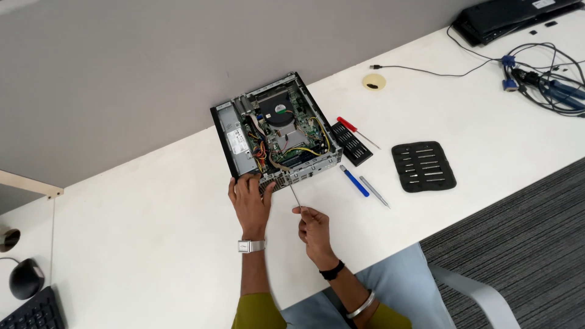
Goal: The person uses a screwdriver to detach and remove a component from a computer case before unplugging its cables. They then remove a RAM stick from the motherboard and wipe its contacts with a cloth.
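- The open computer case lies flat on the white desk, close to the grey wall; its lid is off, showing a round black fan, a silver power supply box, green board and bundles of yellow, red and orange wires.
- The left hand rests at the case's near corner, fingers spread and touching the front edge, a silver watch on the wrist.
- The right hand, just in front of the case, pinches a thin screwdriver between its fingertips; the shaft points up toward the case's front edge, its tip hard to make out.
- A white label sits on the power supply, and a small round sticker marks the fan hub; their print is too small to tell.
- Right of the case lie a black vented panel, a red-handled screwdriver, a blue-handled one and a grey one.
- Farther right lies a black bit holder with rows of silver bits.
- Beyond the case, a tape roll lies by a cable.
- Far left of the case, a keyboard is cut off by the frame.
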